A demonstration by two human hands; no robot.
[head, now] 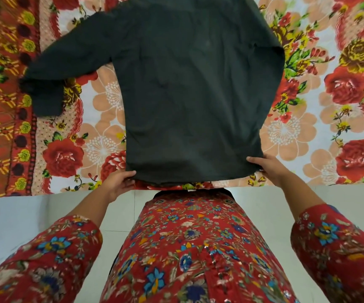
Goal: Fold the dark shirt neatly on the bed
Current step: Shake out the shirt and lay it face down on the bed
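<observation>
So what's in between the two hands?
In the head view, the bottom hem of the dark shirt stretches between the left hand and right hand, lying on the flowery bedsheet.

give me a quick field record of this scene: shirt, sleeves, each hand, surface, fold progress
shirt: dark shirt spread flat on the floral bedsheet, hem toward the person
sleeves: left sleeve stretched out to the side; the right one seems folded in, unclear
left hand: left hand grips the hem's left corner
right hand: right hand grips the hem's right corner
surface: bed edge, pale tiled floor below
fold progress: body not yet folded
</observation>
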